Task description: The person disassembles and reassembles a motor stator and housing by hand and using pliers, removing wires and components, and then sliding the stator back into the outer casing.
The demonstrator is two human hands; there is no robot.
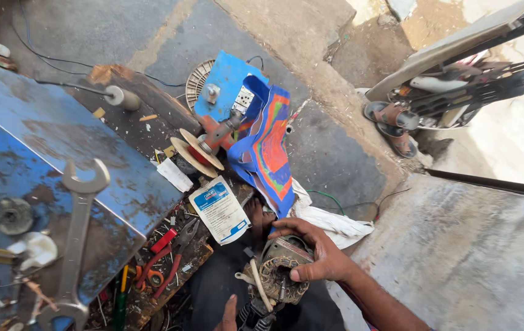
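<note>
Right hand point(314, 248) lay over a small motor stator point(281, 271) with copper-brown windings, fingers curled and clamped on its upper casing, thumb pressing the winding face. The stator sat low in the centre of the view, over the person's lap and dark trousers, just beside a bare foot point(256, 214). Left hand point(229, 314) showed only as a sliver at the bottom edge, close under the stator; whether its fingers were spread or closed could not be told. A white strap or tie point(261, 288) crossed the stator's front. To the left, a worn blue bench top point(60, 141) carried a large open-ended spanner point(75, 239), its jaw pointing away from the person. The bench's near edge dropped to a crowded tray with red-handled pliers point(173, 257) and small scraps. A white and blue packet point(220, 211) leaned at the bench corner, near the foot. Beyond it stood a spindle with pale discs point(197, 150), a blue plate point(228, 83) and a bright striped cloth point(265, 147). Open concrete floor point(458, 257) lay to the right of the forearm, well apart from the clutter; sandals point(394, 125) sat farther off beside a parked machine.
</note>
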